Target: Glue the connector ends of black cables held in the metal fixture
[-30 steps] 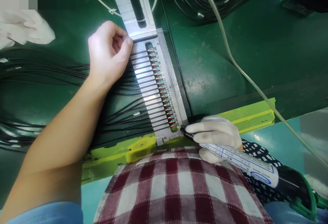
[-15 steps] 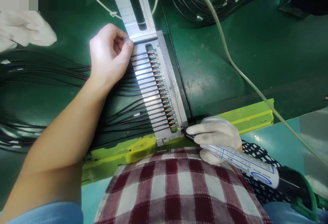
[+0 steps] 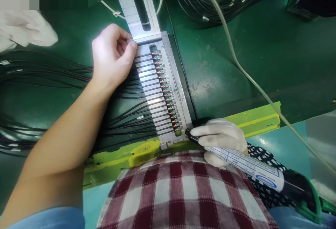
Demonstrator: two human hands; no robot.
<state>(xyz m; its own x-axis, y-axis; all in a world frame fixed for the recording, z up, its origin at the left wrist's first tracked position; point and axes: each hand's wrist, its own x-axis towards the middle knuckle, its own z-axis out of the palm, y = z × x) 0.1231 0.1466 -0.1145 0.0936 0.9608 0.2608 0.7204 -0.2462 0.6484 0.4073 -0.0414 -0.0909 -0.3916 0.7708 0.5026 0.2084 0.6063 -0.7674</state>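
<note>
Two hands are busy from the head-worn view, at the edge of a green table (image 3: 225,82). On it, in front of the person's checked apron (image 3: 183,190), lies a metal plate (image 3: 177,98), its slotted upper piece (image 3: 131,19) stretching away beyond a crosswise joint. The bare left hand (image 3: 114,56) has its fingers curled and its thumb touching the plate's corner by that joint; whether they pinch the edge or just press there, I can't tell from here. Thin black cables (image 3: 122,91) run in from the left, their stripped ends lined up along the plate's slot. The right hand (image 3: 223,138), in a white glove, is wrapped around a labelled tube (image 3: 253,166), whose black nozzle (image 3: 193,137) slants toward the plate's near right corner. A pale hose (image 3: 237,63) crosses the table further right.
</note>
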